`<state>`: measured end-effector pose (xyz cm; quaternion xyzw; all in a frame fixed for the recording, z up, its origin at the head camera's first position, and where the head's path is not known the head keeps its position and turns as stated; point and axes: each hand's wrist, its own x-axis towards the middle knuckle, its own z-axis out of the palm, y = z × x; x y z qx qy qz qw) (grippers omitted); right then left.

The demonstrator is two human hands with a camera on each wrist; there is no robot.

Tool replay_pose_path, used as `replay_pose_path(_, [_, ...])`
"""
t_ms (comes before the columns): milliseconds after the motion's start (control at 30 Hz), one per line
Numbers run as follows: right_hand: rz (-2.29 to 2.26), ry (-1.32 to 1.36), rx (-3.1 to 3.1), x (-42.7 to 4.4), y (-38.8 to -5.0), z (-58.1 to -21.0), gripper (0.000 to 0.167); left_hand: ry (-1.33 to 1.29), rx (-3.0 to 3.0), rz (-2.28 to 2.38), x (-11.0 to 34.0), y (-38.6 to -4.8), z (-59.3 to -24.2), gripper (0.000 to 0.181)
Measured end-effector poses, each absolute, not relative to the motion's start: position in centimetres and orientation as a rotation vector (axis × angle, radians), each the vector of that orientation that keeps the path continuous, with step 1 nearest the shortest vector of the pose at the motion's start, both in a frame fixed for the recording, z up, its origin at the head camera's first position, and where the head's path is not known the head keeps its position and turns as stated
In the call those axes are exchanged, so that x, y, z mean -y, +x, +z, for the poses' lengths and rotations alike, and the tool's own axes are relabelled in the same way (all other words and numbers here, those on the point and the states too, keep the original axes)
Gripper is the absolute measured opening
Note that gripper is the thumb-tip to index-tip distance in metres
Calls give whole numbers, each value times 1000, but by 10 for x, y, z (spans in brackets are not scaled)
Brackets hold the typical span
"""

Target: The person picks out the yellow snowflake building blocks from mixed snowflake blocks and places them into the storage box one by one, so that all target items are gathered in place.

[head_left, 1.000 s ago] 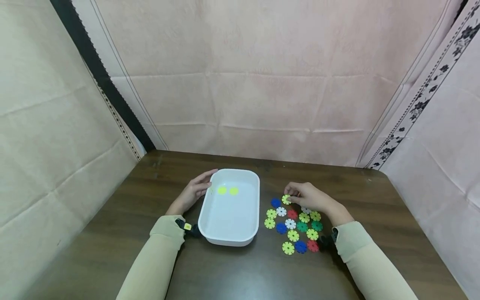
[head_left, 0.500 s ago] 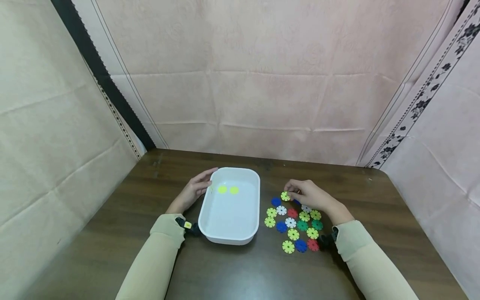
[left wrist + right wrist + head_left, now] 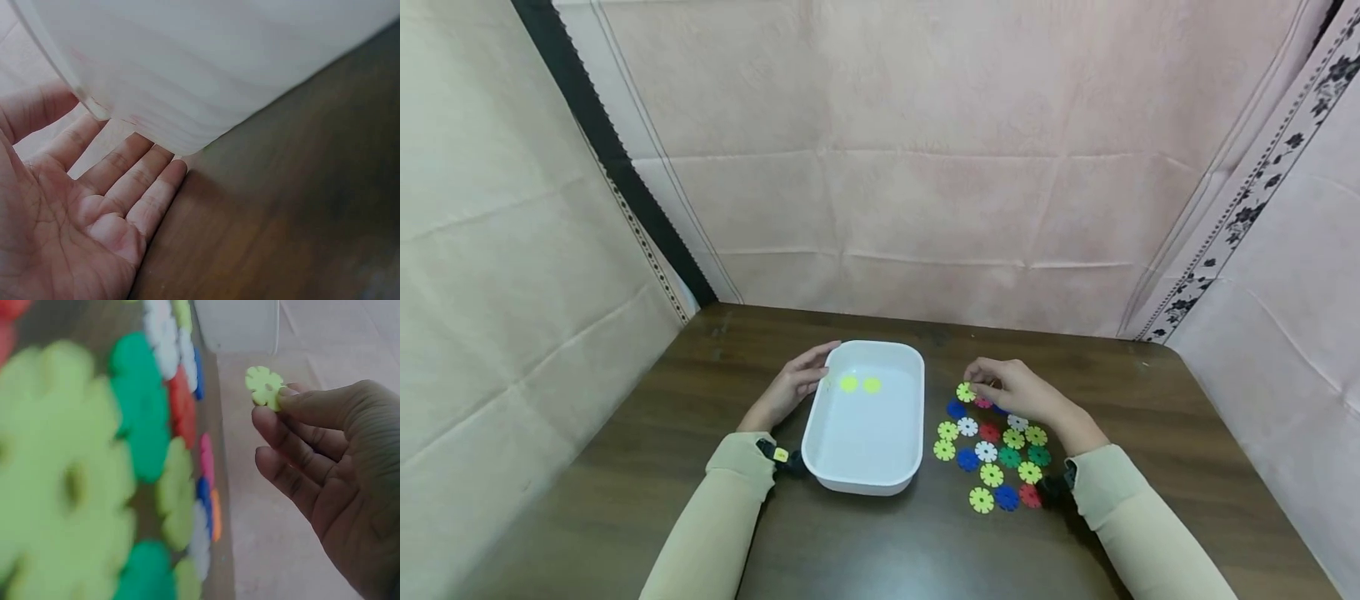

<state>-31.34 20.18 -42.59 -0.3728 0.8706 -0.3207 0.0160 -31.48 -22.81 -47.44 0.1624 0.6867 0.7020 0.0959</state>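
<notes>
The right hand (image 3: 1017,389) held a yellow disc (image 3: 259,382) in a pinched grip right of the tray (image 3: 863,437), the left hand (image 3: 788,388), fingers straight, touched the tray's left side, and this pickup step seemingly called next for leftward transfer.

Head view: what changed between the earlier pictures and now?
The right hand, pinching a yellow-green disc, moved slightly away from the person and toward the white tray, uncovering a pink disc. Nothing was let go. Unchanged: the left hand at the tray's side, two yellow discs inside it.
</notes>
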Motion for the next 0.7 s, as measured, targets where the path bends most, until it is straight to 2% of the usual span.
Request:
replay_pose_path(133, [-1108,-1168,-2643,-187,-316,-414,20,474,-2042,2077,227,-313,-476,51])
replay_pose_path(367, [-1090,-1337,-2659,-143,-333,-386,15,475,-2042,2092,227,-318,-472,51])
replay_pose_path(567, [-984,-1298,-2595,-105,-339,-387,16,453,-2049,2076,228,-315,-473,52])
replay_pose_path(700, [-793,-1370,-2608,-83,-343,-392,16,454,-2040,2079,228,-313,-473,52])
